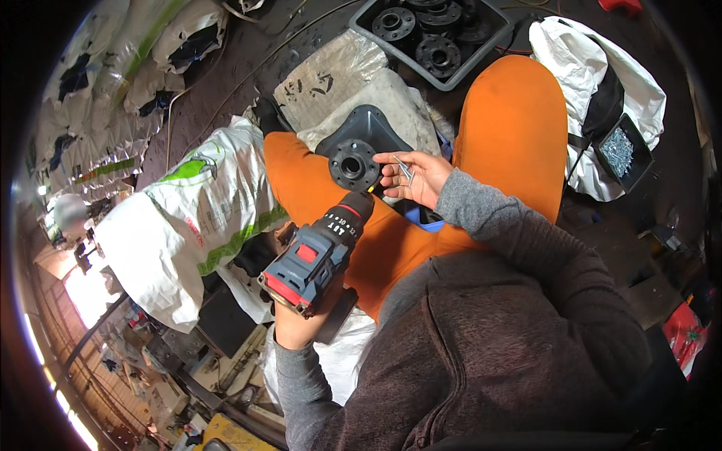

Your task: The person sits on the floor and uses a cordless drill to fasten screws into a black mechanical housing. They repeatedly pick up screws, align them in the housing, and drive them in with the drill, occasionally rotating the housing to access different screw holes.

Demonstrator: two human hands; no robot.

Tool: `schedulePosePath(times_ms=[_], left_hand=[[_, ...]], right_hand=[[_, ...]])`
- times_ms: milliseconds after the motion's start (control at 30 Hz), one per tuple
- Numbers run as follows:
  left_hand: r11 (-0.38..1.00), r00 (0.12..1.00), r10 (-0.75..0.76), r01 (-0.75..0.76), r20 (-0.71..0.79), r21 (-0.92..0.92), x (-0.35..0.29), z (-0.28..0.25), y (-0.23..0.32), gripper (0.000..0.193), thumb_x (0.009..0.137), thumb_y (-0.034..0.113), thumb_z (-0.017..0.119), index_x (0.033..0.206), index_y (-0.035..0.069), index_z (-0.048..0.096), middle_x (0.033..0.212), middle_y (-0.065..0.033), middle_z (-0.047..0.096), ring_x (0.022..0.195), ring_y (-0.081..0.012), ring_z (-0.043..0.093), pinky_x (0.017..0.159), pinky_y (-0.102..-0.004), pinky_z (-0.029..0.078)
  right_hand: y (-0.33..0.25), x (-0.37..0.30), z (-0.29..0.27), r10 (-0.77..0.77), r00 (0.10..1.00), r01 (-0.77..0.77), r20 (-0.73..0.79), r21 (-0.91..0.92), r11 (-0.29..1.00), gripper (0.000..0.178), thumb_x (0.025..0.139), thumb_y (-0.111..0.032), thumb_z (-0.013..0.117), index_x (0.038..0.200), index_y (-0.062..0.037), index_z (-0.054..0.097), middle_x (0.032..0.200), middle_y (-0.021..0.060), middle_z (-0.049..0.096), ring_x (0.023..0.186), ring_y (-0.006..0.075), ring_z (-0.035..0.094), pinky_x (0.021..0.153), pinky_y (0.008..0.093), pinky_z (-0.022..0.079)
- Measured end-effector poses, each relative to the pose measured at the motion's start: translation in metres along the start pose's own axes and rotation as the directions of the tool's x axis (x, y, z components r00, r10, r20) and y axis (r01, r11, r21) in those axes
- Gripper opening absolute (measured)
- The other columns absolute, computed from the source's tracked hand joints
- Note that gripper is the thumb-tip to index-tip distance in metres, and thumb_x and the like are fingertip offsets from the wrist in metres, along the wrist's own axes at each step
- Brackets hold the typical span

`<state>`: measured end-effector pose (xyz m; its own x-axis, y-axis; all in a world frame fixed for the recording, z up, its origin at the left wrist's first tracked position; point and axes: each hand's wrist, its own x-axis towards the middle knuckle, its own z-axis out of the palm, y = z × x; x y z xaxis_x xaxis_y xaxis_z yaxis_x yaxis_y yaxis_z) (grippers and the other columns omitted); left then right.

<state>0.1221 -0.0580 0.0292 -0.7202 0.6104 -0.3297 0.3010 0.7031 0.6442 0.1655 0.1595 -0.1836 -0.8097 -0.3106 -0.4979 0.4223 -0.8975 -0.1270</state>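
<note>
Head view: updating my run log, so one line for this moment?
left hand: holds grey-and-red cordless drill; right hand: holds thin silver metal screws; drill: front near round black flange, contact unclear

a grey-and-red cordless drill [312, 254] slants up and right, its nose near the lower rim of a round, black, holed flange [364, 164]; slim silvery screws [404, 169] are held just right of it.

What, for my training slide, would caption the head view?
Left grip on a cordless drill beside a black flanged hub; right grip on silver screws.
</note>
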Motion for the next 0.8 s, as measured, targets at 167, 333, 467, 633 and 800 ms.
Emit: schedulePosePath(times_ms=[167, 333, 467, 633, 800], left_hand=[[0.998, 0.998, 0.062, -0.063, -0.031, -0.029, -0.001, 0.015, -0.001, 0.014, 0.08, -0.001, 0.067, 0.094, 0.001, 0.067, 0.076, -0.0029, 0.066, 0.059, -0.0102, 0.061, 0.051, -0.0257, 0.048], [0.996, 0.999, 0.019, -0.023, -0.047, -0.087, -0.006, 0.019, 0.0, 0.013, 0.081, -0.001, 0.067, 0.094, 0.001, 0.067, 0.074, -0.0026, 0.065, 0.056, -0.0093, 0.059, 0.05, -0.0251, 0.047], [0.993, 0.999, -0.028, 0.025, -0.025, -0.118, -0.008, 0.022, -0.001, 0.013, 0.082, 0.0, 0.067, 0.095, 0.0, 0.067, 0.075, -0.0024, 0.064, 0.056, -0.0088, 0.058, 0.05, -0.025, 0.047], [0.98, 0.989, -0.15, 0.147, -0.014, -0.131, -0.005, 0.02, 0.003, 0.021, 0.075, 0.003, 0.071, 0.095, 0.003, 0.068, 0.085, -0.01, 0.068, 0.075, -0.0256, 0.067, 0.068, -0.0349, 0.053], [0.981, 0.991, -0.133, 0.13, -0.01, -0.141, -0.004, 0.018, 0.0, 0.021, 0.074, 0.003, 0.07, 0.095, 0.002, 0.068, 0.084, -0.0093, 0.068, 0.074, -0.0243, 0.067, 0.067, -0.0346, 0.052]], right_hand=[[0.004, -0.002, -0.004, 0.05, 0.989, -0.041, 0.139, -0.065, 0.997, 0.036, 0.098, -0.014, 0.043, 0.13, 0.0018, 0.049, 0.111, 0.013, 0.064, 0.1, 0.0218, 0.064, 0.09, 0.0393, 0.053], [0.003, -0.004, 0.003, 0.051, 0.989, -0.049, 0.141, -0.013, 0.999, 0.035, 0.101, -0.021, 0.042, 0.128, 0.0001, 0.051, 0.121, 0.0152, 0.062, 0.103, 0.0207, 0.064, 0.092, 0.0399, 0.053], [0.006, -0.001, 0.0, 0.091, 0.98, -0.084, 0.175, -0.044, 0.995, 0.04, 0.103, -0.031, 0.042, 0.127, -0.0012, 0.053, 0.12, 0.0135, 0.063, 0.102, 0.0202, 0.064, 0.092, 0.0403, 0.053], [0.004, -0.001, 0.004, 0.135, 0.977, -0.11, 0.168, -0.15, 0.983, 0.041, 0.103, -0.034, 0.041, 0.124, -0.0022, 0.057, 0.117, 0.0098, 0.062, 0.103, 0.0187, 0.062, 0.091, 0.0396, 0.053], [0.003, -0.003, 0.01, 0.173, 0.965, -0.139, 0.196, -0.175, 0.975, 0.043, 0.104, -0.036, 0.04, 0.123, -0.0031, 0.058, 0.116, 0.0084, 0.062, 0.104, 0.0185, 0.061, 0.089, 0.0395, 0.053]])
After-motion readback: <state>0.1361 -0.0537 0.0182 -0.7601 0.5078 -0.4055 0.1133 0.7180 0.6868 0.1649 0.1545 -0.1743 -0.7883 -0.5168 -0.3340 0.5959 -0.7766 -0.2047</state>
